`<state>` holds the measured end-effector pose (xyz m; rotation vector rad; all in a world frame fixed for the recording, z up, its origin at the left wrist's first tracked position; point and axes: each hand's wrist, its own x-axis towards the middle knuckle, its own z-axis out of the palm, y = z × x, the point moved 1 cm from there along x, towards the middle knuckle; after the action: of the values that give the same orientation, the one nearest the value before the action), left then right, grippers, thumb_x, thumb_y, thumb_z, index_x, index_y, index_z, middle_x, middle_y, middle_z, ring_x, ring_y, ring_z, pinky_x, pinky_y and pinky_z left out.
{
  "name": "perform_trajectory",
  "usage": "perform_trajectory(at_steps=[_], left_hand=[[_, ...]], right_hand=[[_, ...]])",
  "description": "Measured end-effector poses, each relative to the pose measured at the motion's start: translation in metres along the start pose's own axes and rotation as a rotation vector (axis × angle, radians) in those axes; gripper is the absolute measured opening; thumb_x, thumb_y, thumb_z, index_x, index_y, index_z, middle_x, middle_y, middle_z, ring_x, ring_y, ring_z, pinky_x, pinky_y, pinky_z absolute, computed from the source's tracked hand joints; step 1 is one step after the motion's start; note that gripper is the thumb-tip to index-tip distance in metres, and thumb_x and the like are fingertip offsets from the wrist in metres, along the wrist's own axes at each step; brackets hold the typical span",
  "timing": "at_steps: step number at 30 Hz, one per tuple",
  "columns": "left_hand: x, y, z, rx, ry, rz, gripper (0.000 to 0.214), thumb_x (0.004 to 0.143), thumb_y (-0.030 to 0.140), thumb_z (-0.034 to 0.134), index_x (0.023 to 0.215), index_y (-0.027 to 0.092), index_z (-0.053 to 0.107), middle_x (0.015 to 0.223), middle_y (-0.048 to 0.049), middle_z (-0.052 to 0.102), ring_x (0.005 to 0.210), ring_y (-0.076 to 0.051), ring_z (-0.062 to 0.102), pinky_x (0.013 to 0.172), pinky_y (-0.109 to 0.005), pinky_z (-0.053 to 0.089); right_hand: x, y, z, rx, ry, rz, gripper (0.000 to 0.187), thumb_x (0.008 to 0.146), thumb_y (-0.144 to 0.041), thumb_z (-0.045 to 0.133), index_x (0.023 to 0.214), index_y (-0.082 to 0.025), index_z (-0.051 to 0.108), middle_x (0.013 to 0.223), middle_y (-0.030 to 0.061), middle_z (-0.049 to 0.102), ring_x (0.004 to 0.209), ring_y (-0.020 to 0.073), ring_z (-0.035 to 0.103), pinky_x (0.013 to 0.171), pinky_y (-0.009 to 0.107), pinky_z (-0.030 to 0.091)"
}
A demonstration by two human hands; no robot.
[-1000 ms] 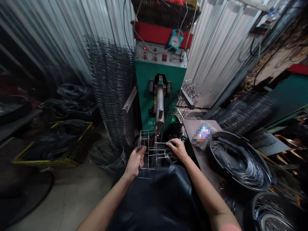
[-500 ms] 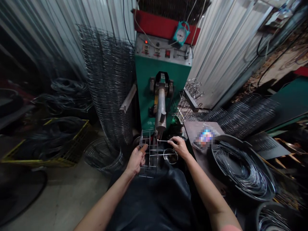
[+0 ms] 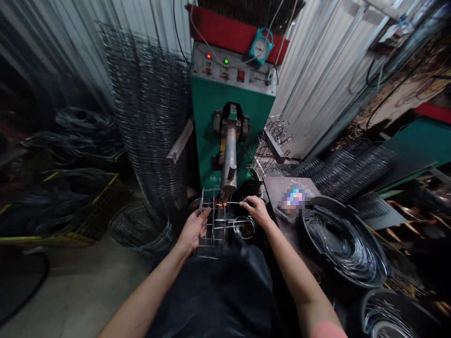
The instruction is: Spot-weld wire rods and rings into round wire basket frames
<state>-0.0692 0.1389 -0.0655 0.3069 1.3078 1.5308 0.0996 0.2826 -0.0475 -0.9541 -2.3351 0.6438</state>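
My left hand [image 3: 193,230] grips the upright side of a rectangular welded wire frame [image 3: 211,237], which stands on my dark apron [image 3: 211,295]. My right hand [image 3: 257,210] pinches a thin steel wire [image 3: 230,203] and holds it across the top of the frame. Directly above that joint is the lower electrode arm [image 3: 229,162] of a green spot welding machine [image 3: 225,101], and orange sparks [image 3: 221,205] flash there. A small wire ring [image 3: 244,227] sits inside the frame, to the right.
Tall rolls of wire mesh [image 3: 151,108] stand left of the welder. A black tub of wire rods [image 3: 341,249] sits to the right, by a metal bench [image 3: 278,192]. A rack of wire frames [image 3: 271,145] stands behind it. A round wire basket [image 3: 141,230] and a yellow crate [image 3: 81,211] are on the floor.
Sparks now flash at the joint under the electrode. The frame and the wire in my right hand have moved up against it, and the view has shifted slightly.
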Motion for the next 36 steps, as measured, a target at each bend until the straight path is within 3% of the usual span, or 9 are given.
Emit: perform_trajectory(at_steps=[4,8,12,15,22,28,36], left_hand=[[0.0,-0.001,0.001,0.015,0.018,-0.014,0.041,0.059,0.046,0.07,0.071,0.021,0.04,0.044,0.0129,0.032,0.03,-0.002,0.018,0.029,-0.016,0.013],[0.0,-0.003,0.001,0.035,0.047,-0.001,0.041,0.059,0.048,0.069,0.071,0.021,0.04,0.045,0.0123,0.033,0.03,-0.002,0.019,0.029,-0.016,0.013],[0.0,-0.003,0.001,0.047,0.054,0.011,0.042,0.058,0.048,0.069,0.072,0.021,0.042,0.045,0.0122,0.032,0.03,-0.002,0.019,0.029,-0.016,0.012],[-0.002,0.0,0.003,0.052,0.055,0.015,0.042,0.057,0.049,0.07,0.071,0.02,0.042,0.044,0.0125,0.032,0.03,-0.002,0.02,0.03,-0.016,0.012],[-0.006,0.001,0.003,0.057,0.05,0.012,0.045,0.056,0.051,0.07,0.066,0.021,0.038,0.045,0.0123,0.033,0.03,-0.002,0.02,0.029,-0.016,0.014],[-0.005,-0.003,0.004,0.043,0.055,0.049,0.043,0.059,0.051,0.068,0.071,0.022,0.039,0.045,0.0134,0.031,0.03,-0.003,0.02,0.029,-0.016,0.015],[-0.006,0.0,0.001,0.006,0.067,0.097,0.043,0.06,0.05,0.069,0.078,0.021,0.042,0.046,0.013,0.033,0.029,-0.002,0.021,0.028,-0.016,0.014]], right_hand=[[-0.005,-0.004,-0.004,-0.032,-0.011,-0.011,0.025,0.082,-0.041,0.054,0.073,-0.021,0.065,0.075,0.0031,0.064,0.075,0.0169,0.056,0.072,0.028,0.041],[-0.029,-0.011,-0.012,-0.095,0.068,-0.082,0.032,0.077,-0.043,0.06,0.101,-0.022,0.062,0.105,0.0084,0.06,0.102,0.0228,0.051,0.089,0.036,0.038],[-0.051,-0.007,-0.014,-0.188,0.08,-0.089,0.026,0.073,-0.045,0.064,0.084,-0.022,0.065,0.123,0.0103,0.05,0.121,0.0286,0.037,0.098,0.045,0.03],[-0.059,0.001,-0.01,-0.183,0.087,-0.077,0.018,0.076,-0.039,0.063,0.073,-0.021,0.065,0.123,0.0098,0.051,0.122,0.0281,0.036,0.098,0.046,0.029],[-0.064,0.002,0.002,-0.105,0.162,0.029,0.021,0.077,-0.039,0.06,0.07,-0.02,0.061,0.126,0.0092,0.05,0.122,0.0276,0.037,0.098,0.047,0.024],[-0.047,-0.005,0.012,-0.066,0.205,0.038,0.023,0.078,-0.041,0.06,0.066,-0.02,0.059,0.115,0.0065,0.057,0.115,0.0247,0.043,0.098,0.046,0.021],[-0.033,-0.002,0.016,0.012,0.136,0.026,0.027,0.076,-0.043,0.061,0.063,-0.02,0.059,0.112,0.0063,0.058,0.112,0.0242,0.045,0.097,0.044,0.022]])
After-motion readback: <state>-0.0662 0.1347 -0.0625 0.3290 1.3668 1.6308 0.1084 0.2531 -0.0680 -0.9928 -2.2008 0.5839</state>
